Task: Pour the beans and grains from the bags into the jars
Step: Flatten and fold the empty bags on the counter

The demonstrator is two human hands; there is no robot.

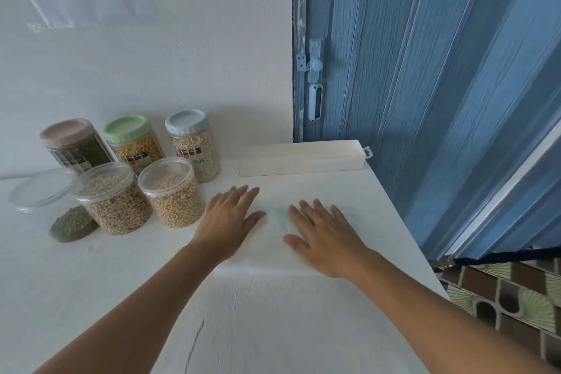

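Observation:
My left hand and my right hand lie flat, fingers straight, on a clear empty plastic bag spread on the white table. To the left stand two open clear jars of pale beans. Behind them are three lidded jars: a brown-lidded one with dark green beans, a green-lidded one with yellow grains, and a blue-lidded one with pale grains. A small heap of green beans lies at the front left.
A clear jar lid lies at the far left. A long white cardboard box sits at the table's back right. A blue folding door stands behind, and the table's right edge drops to a tiled floor.

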